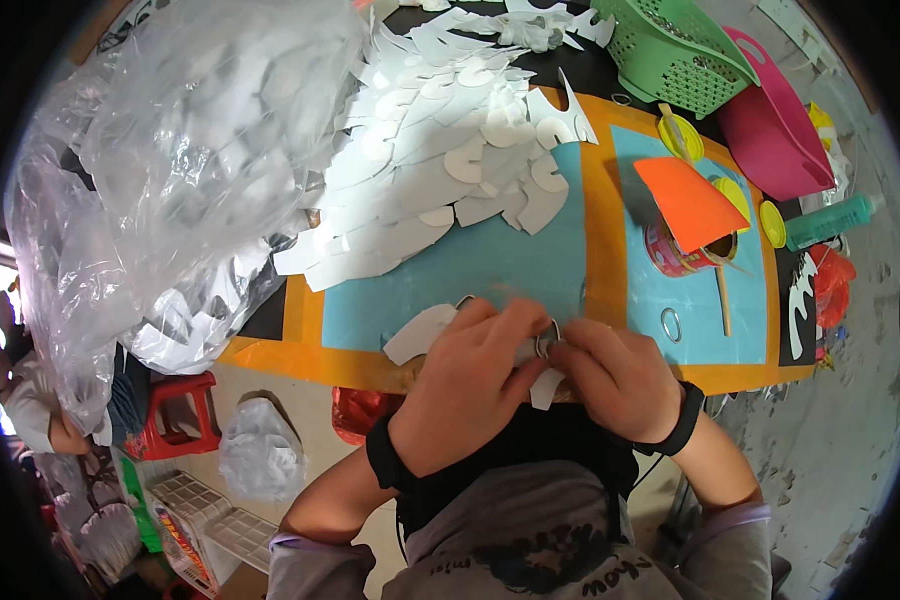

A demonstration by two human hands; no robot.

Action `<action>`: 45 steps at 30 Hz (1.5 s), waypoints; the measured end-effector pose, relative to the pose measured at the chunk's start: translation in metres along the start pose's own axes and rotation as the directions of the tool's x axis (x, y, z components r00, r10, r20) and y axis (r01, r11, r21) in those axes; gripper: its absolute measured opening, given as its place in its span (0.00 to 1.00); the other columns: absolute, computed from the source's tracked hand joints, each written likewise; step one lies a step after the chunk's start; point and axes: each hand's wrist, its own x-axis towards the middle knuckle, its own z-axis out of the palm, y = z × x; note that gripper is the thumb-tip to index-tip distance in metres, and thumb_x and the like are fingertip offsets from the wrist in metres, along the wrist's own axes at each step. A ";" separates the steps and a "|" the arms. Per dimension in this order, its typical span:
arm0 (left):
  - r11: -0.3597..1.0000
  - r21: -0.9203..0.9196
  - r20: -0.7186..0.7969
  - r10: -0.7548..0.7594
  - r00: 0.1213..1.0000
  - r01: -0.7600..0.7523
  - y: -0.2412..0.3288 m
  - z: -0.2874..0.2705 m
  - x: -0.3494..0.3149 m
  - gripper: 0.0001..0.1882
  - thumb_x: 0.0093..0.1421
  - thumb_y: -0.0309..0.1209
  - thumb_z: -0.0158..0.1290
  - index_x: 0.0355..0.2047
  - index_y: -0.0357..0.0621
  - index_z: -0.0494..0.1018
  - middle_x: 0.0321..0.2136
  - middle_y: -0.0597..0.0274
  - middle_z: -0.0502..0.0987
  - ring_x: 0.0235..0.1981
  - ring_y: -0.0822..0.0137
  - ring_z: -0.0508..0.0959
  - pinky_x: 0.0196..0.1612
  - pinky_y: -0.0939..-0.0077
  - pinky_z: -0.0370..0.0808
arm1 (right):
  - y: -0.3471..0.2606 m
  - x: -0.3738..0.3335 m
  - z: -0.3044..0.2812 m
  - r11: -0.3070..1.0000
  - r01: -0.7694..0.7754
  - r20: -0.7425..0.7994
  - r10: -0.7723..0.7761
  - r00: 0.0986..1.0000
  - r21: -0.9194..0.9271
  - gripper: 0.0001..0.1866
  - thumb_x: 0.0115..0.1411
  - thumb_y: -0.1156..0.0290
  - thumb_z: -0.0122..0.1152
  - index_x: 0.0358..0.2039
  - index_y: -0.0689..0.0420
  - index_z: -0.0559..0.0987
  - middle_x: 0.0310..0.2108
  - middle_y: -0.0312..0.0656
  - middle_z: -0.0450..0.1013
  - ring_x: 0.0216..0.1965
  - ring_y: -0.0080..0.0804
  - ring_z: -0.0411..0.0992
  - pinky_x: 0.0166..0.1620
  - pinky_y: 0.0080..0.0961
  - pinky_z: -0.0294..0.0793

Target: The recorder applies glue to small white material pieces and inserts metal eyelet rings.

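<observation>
My left hand (465, 385) is closed, its thumb and fingers pinching a white cut-out piece (544, 389) whose lower end sticks out between my hands. Against it, my right hand (620, 378) is closed at a metal ring (542, 348), fingertips pressed close to those of my left hand. The fingers hide most of the held piece. Another white cut-out (417, 336) lies on the blue mat (420, 285) at the left hand's outer side. A single metal ring (671, 324) rests on the mat to the right.
A big overlapping pile of white cut-outs (440, 150) covers the table's far middle, beside clear plastic bags (210, 110). At right stand an open tin (670, 250) with an orange sheet (685, 200), a wooden stick (724, 300), a teal bottle (830, 222), green (680, 65) and pink baskets (770, 125).
</observation>
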 end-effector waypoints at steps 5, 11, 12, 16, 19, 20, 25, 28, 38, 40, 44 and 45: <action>0.991 0.084 0.082 0.101 0.992 -0.107 0.005 -0.006 -0.003 0.24 0.48 0.17 0.59 0.48 0.38 0.72 0.38 0.56 0.79 0.35 0.55 0.75 0.40 0.66 0.73 | -0.001 -0.003 0.002 0.999 0.037 -0.050 -0.035 0.998 0.039 0.11 0.54 0.76 0.60 0.38 0.61 0.75 0.29 0.39 0.70 0.27 0.39 0.72 0.28 0.33 0.70; 0.970 0.102 0.056 0.215 0.975 -0.220 -0.004 -0.005 -0.001 0.16 0.46 0.18 0.59 0.39 0.39 0.78 0.39 0.56 0.80 0.33 0.57 0.74 0.39 0.68 0.74 | 0.002 -0.005 0.002 0.988 0.131 -0.033 -0.134 0.990 -0.081 0.11 0.49 0.78 0.62 0.35 0.62 0.78 0.32 0.42 0.71 0.26 0.38 0.72 0.27 0.30 0.71; 0.970 0.098 0.055 0.218 0.974 -0.222 -0.004 -0.004 -0.002 0.16 0.46 0.18 0.59 0.39 0.39 0.78 0.39 0.56 0.80 0.33 0.57 0.74 0.39 0.68 0.74 | 0.005 -0.007 0.002 0.994 0.109 -0.032 -0.110 0.993 -0.028 0.12 0.47 0.79 0.63 0.35 0.63 0.79 0.33 0.43 0.71 0.26 0.38 0.73 0.28 0.30 0.72; 0.956 0.148 0.036 0.253 0.967 -0.255 -0.008 -0.002 -0.004 0.14 0.44 0.19 0.59 0.34 0.40 0.79 0.40 0.58 0.80 0.32 0.60 0.75 0.35 0.70 0.75 | -0.001 -0.008 -0.004 0.996 -0.025 -0.090 0.033 0.995 0.090 0.17 0.41 0.79 0.68 0.35 0.64 0.79 0.34 0.44 0.71 0.28 0.37 0.74 0.29 0.28 0.74; 0.947 0.175 0.031 0.268 0.963 -0.269 -0.010 -0.001 -0.005 0.13 0.43 0.20 0.59 0.33 0.40 0.79 0.41 0.59 0.80 0.31 0.61 0.75 0.33 0.71 0.75 | -0.013 -0.006 -0.011 0.927 -0.233 -0.107 0.274 0.956 0.295 0.20 0.38 0.80 0.69 0.36 0.63 0.79 0.34 0.44 0.71 0.27 0.37 0.74 0.28 0.27 0.74; 0.943 0.188 0.028 0.274 0.961 -0.274 -0.010 0.000 -0.005 0.13 0.43 0.20 0.59 0.32 0.40 0.78 0.41 0.59 0.80 0.30 0.62 0.75 0.33 0.72 0.75 | -0.013 -0.005 -0.009 0.926 -0.236 -0.108 0.278 0.954 0.295 0.20 0.38 0.80 0.69 0.36 0.63 0.79 0.34 0.44 0.71 0.27 0.37 0.74 0.28 0.27 0.74; 0.930 0.228 0.037 0.288 0.957 -0.288 -0.007 -0.002 -0.004 0.14 0.42 0.21 0.59 0.33 0.41 0.79 0.42 0.59 0.80 0.30 0.62 0.76 0.31 0.72 0.75 | -0.003 -0.006 0.001 0.995 -0.075 -0.155 0.084 0.984 0.063 0.19 0.39 0.81 0.66 0.37 0.61 0.80 0.34 0.40 0.72 0.27 0.35 0.73 0.27 0.25 0.74; 0.913 0.264 0.049 0.311 0.949 -0.312 -0.008 -0.002 -0.006 0.15 0.41 0.21 0.60 0.33 0.41 0.79 0.42 0.58 0.80 0.31 0.63 0.77 0.31 0.73 0.76 | 0.002 -0.008 0.001 0.997 -0.025 -0.139 0.035 0.990 0.075 0.19 0.38 0.79 0.64 0.36 0.61 0.81 0.34 0.39 0.73 0.26 0.33 0.73 0.27 0.24 0.73; 0.831 0.358 0.099 0.418 0.903 -0.425 -0.009 -0.004 -0.010 0.14 0.43 0.24 0.59 0.33 0.38 0.78 0.44 0.51 0.79 0.37 0.61 0.80 0.36 0.73 0.79 | 0.001 -0.014 0.000 0.991 0.103 -0.103 -0.112 0.988 -0.091 0.18 0.38 0.75 0.62 0.35 0.60 0.80 0.37 0.37 0.74 0.26 0.30 0.71 0.26 0.24 0.74; 0.810 0.398 0.104 0.426 0.898 -0.431 -0.007 -0.003 -0.013 0.13 0.43 0.23 0.58 0.33 0.38 0.78 0.44 0.51 0.79 0.38 0.61 0.80 0.37 0.72 0.80 | 0.001 -0.015 0.001 0.982 0.139 -0.083 -0.150 0.985 -0.130 0.17 0.39 0.75 0.61 0.35 0.59 0.80 0.38 0.36 0.73 0.26 0.29 0.71 0.28 0.22 0.74; 0.807 0.397 0.119 0.427 0.896 -0.437 -0.006 -0.003 -0.014 0.10 0.47 0.23 0.57 0.33 0.38 0.77 0.43 0.52 0.79 0.41 0.60 0.80 0.39 0.71 0.80 | 0.001 -0.014 -0.002 0.983 0.141 -0.033 -0.146 0.989 -0.114 0.17 0.41 0.76 0.61 0.36 0.59 0.79 0.38 0.37 0.73 0.26 0.31 0.71 0.30 0.23 0.75; 0.807 0.397 0.119 0.428 0.896 -0.437 -0.005 -0.003 -0.014 0.10 0.47 0.23 0.57 0.33 0.38 0.77 0.43 0.52 0.79 0.41 0.60 0.80 0.39 0.71 0.80 | 0.002 -0.014 0.001 0.994 0.089 -0.060 -0.093 0.994 -0.064 0.18 0.41 0.76 0.62 0.37 0.59 0.79 0.38 0.37 0.73 0.26 0.32 0.71 0.30 0.24 0.75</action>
